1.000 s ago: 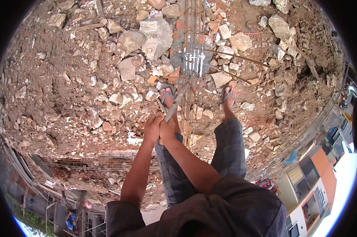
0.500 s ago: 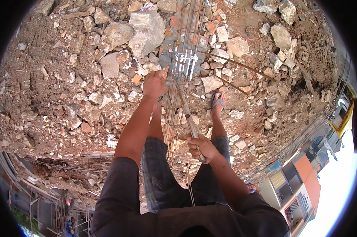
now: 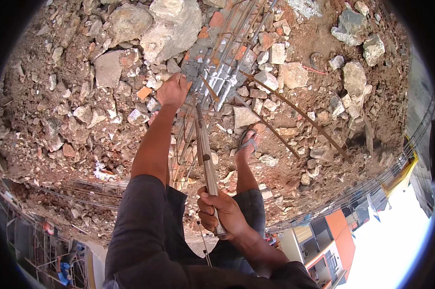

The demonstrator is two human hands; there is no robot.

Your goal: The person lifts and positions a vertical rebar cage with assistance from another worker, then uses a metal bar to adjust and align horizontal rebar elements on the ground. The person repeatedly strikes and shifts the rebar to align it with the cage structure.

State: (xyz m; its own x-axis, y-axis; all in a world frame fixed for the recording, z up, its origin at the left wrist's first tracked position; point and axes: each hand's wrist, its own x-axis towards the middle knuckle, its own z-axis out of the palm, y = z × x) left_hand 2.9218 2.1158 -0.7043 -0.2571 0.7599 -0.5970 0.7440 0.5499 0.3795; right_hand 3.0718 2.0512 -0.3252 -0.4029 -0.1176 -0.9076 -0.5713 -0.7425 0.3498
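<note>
My right hand (image 3: 222, 214) grips the lower end of a long wooden-handled tool (image 3: 208, 168). Its narrow dark far end reaches the steel rebar cage (image 3: 181, 137), close to my left hand (image 3: 173, 91). The fingers of that left hand are curled at the cage's left side. A thin orange-brown bit shows by the fingertips, but what they hold is hidden. Just beyond the tool's tip, several bars coated in white (image 3: 220, 82) lie side by side in the cage. Grey mortar (image 3: 197, 70) and broken red brick surround them.
Large pale stones (image 3: 172, 31) and rubble lie left of the cage. Two rusty bars (image 3: 299, 111) stick out to the right across soil and stones. My sandalled foot (image 3: 248, 142) stands right of the cage. Another rebar cage (image 3: 92, 191) runs behind at left.
My right hand has come back toward me and slightly left with the tool, which now points more straight ahead. The left hand stays beside the cage. The whole view has shifted.
</note>
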